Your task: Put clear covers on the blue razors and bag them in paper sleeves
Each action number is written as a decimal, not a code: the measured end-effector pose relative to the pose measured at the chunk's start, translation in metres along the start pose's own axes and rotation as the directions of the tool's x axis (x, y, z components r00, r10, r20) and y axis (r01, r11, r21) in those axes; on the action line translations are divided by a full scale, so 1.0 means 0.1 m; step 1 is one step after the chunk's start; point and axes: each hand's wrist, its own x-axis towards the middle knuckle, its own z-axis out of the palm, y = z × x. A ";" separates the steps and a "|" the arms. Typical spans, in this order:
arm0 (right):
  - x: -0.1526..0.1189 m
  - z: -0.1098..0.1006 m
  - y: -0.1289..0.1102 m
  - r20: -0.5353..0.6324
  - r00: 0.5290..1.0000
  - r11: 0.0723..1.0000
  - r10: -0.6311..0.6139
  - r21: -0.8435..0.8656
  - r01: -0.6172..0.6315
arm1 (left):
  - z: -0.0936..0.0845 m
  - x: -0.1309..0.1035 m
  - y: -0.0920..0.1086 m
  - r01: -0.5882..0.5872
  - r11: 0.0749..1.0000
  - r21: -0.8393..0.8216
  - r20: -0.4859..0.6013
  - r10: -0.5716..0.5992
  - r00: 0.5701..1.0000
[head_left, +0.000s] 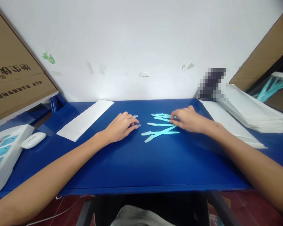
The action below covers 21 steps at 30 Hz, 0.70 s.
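Several slim turquoise sticks [160, 134] with wider, paler ends lie on the blue table [141, 169], some of them crossing. My right hand [184, 119] is over their right ends, its fingers bent and pressed round the end of a turquoise stick. To the left of the sticks, my left hand [121, 126] has its thumb and fingers curled in a pinch. Two small translucent pieces [138, 125] poke out by its fingertips, one at the thumb and one near the index finger; the rest of them is hidden by the hand.
A white paper strip [85, 121] lies left of my left hand. Farther left are a power strip [7, 150], a white case [33, 140] and a cardboard box [16, 69]. White sleeves [254, 110] are stacked at right, near a pixelated dark object [211, 84]. A wall [141, 40] rises behind.
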 end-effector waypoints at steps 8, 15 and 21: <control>0.00 -0.08 -0.10 0.041 0.996 0.961 0.076 0.264 -0.084 | 0.01 -0.01 -0.03 0.064 0.998 0.026 -0.024 -0.064 0.998; -0.02 -0.01 -0.20 -0.378 0.915 0.954 -0.140 0.195 0.227 | 0.01 0.00 -0.03 0.015 0.999 0.030 -0.056 -0.013 0.998; -0.04 0.04 -0.25 -0.326 0.923 0.927 -0.204 0.240 0.289 | 0.03 0.00 0.05 0.113 0.979 -0.170 -0.029 -0.120 0.992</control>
